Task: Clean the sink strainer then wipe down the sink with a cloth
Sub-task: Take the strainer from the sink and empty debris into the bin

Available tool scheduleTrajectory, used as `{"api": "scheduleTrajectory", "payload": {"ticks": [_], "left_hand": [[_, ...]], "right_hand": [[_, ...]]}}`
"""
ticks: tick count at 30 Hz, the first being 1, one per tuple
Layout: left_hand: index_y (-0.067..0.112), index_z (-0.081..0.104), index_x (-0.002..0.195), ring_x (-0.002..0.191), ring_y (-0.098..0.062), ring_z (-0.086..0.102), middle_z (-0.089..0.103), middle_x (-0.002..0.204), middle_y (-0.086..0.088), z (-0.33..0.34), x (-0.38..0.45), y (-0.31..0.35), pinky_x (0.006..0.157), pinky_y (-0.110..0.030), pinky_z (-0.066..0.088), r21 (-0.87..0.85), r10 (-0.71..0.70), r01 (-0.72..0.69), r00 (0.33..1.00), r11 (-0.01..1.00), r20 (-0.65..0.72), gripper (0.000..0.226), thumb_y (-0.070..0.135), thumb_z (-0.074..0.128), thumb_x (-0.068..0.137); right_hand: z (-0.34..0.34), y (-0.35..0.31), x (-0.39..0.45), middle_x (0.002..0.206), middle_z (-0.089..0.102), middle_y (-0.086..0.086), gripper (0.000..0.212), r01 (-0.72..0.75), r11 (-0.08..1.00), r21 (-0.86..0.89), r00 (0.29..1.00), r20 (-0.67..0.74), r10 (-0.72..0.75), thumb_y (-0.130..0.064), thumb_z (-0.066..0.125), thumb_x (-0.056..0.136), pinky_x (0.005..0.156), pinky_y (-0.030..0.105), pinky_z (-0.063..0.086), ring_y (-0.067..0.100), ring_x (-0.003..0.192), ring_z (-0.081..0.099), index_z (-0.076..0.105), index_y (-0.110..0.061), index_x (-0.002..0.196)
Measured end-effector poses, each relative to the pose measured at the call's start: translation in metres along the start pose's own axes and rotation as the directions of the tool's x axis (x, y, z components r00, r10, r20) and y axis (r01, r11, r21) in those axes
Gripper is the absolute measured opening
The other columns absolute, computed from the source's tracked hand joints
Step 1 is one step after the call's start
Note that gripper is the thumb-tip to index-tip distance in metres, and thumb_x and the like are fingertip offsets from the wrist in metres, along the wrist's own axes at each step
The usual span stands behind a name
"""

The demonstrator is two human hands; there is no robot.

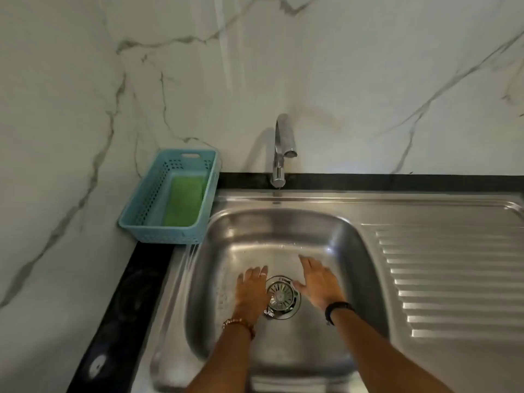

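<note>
A round metal strainer [280, 295] sits in the drain at the bottom of the steel sink [351, 242]. Both my hands are down in the basin, one on each side of it. My left hand [251, 293] lies just left of the strainer, fingers pointing away and relaxed, its edge over the strainer's left rim. My right hand [319, 282] is just right of the strainer, fingers straight, thumb reaching toward the rim. Neither hand holds anything. A green cloth or sponge [184, 201] lies in the blue basket [141, 225].
The blue basket stands on the black counter [124, 302] at the sink's back left corner. A chrome tap [282, 148] rises behind the basin, with no water running. A ribbed drainboard [453, 279] stretches to the right. Marble wall [340, 66] behind.
</note>
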State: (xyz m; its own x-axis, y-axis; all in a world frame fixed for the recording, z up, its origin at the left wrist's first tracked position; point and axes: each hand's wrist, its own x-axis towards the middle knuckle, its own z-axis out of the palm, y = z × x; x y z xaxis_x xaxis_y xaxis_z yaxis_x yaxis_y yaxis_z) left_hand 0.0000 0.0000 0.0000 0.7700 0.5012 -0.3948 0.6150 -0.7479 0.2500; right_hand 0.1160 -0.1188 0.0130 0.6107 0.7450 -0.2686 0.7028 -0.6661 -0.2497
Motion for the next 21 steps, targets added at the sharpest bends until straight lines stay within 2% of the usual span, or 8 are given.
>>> {"api": "scheduleTrajectory", "payload": {"ticks": [2,4,7,11,14,16,19,21], "left_hand": [[0.017,0.031,0.140,0.133,-0.022,0.035,0.040,0.144,-0.006,0.013,0.010,-0.005,0.108,-0.035,0.031,-0.117,-0.110,0.118,0.991,0.986,0.071,0.053,0.022,0.047,0.090],[0.017,0.047,0.130,0.125,-0.021,0.044,0.051,0.134,-0.006,0.025,0.016,-0.014,0.101,-0.033,0.038,-0.270,-0.218,0.245,0.968,0.931,0.125,0.041,0.023,0.047,0.089],[0.013,0.062,0.109,0.110,-0.021,0.055,0.062,0.118,-0.008,0.045,0.027,-0.020,0.091,-0.033,0.045,-0.458,-0.274,0.318,0.948,0.830,0.162,0.027,0.020,0.048,0.088],[0.008,0.064,0.103,0.102,-0.023,0.060,0.066,0.109,-0.011,0.063,0.040,-0.017,0.085,-0.031,0.047,-0.592,-0.327,0.379,0.924,0.712,0.199,0.023,0.014,0.051,0.085],[0.007,0.064,0.098,0.097,-0.026,0.062,0.068,0.104,-0.013,0.067,0.047,-0.012,0.082,-0.032,0.048,-0.706,-0.425,0.438,0.880,0.557,0.210,0.019,0.011,0.053,0.084],[0.009,0.065,0.090,0.091,-0.025,0.063,0.069,0.097,-0.012,0.068,0.052,-0.012,0.076,-0.029,0.047,-0.748,-0.469,0.457,0.855,0.482,0.220,0.014,0.010,0.053,0.084],[0.009,0.064,0.081,0.079,-0.019,0.059,0.066,0.084,-0.008,0.065,0.053,-0.013,0.067,-0.025,0.042,-0.800,-0.494,0.439,0.844,0.409,0.210,0.012,0.009,0.053,0.084],[0.007,0.065,0.077,0.074,-0.017,0.057,0.064,0.078,-0.007,0.060,0.050,-0.013,0.064,-0.025,0.041,-0.846,-0.516,0.404,0.836,0.348,0.187,0.014,0.011,0.055,0.085]], "right_hand": [[0.019,0.005,0.009,0.135,0.047,0.007,0.051,-0.074,0.995,0.068,0.993,0.101,0.067,-0.036,0.049,0.092,0.100,0.034,0.040,0.023,0.123,0.047,0.036,-0.013,0.136],[0.037,0.007,0.014,0.126,0.055,0.006,0.036,-0.181,0.973,0.142,0.973,0.173,0.155,-0.030,0.050,0.092,0.092,0.032,0.045,0.022,0.114,0.054,0.050,-0.014,0.124],[0.056,0.005,0.030,0.114,0.064,0.009,0.024,-0.346,0.887,0.305,0.930,0.236,0.281,-0.019,0.047,0.091,0.081,0.031,0.049,0.025,0.101,0.061,0.061,-0.011,0.109],[0.074,0.000,0.041,0.107,0.066,0.013,0.019,-0.479,0.769,0.424,0.877,0.281,0.390,-0.011,0.048,0.090,0.072,0.028,0.048,0.029,0.095,0.063,0.060,-0.006,0.103],[0.079,-0.003,0.046,0.106,0.066,0.016,0.018,-0.531,0.695,0.485,0.847,0.279,0.453,-0.005,0.049,0.088,0.071,0.028,0.048,0.031,0.095,0.063,0.057,-0.004,0.104],[0.080,-0.003,0.048,0.106,0.066,0.016,0.021,-0.553,0.641,0.532,0.829,0.278,0.485,-0.002,0.049,0.086,0.071,0.028,0.048,0.031,0.095,0.063,0.059,-0.004,0.105],[0.079,-0.003,0.043,0.102,0.068,0.014,0.020,-0.526,0.593,0.610,0.834,0.233,0.500,-0.003,0.050,0.086,0.058,0.021,0.046,0.025,0.085,0.063,0.063,-0.005,0.101],[0.076,-0.004,0.036,0.093,0.069,0.012,0.013,-0.453,0.568,0.687,0.853,0.151,0.499,-0.006,0.052,0.088,0.048,0.014,0.042,0.021,0.074,0.061,0.063,-0.007,0.094]]}}
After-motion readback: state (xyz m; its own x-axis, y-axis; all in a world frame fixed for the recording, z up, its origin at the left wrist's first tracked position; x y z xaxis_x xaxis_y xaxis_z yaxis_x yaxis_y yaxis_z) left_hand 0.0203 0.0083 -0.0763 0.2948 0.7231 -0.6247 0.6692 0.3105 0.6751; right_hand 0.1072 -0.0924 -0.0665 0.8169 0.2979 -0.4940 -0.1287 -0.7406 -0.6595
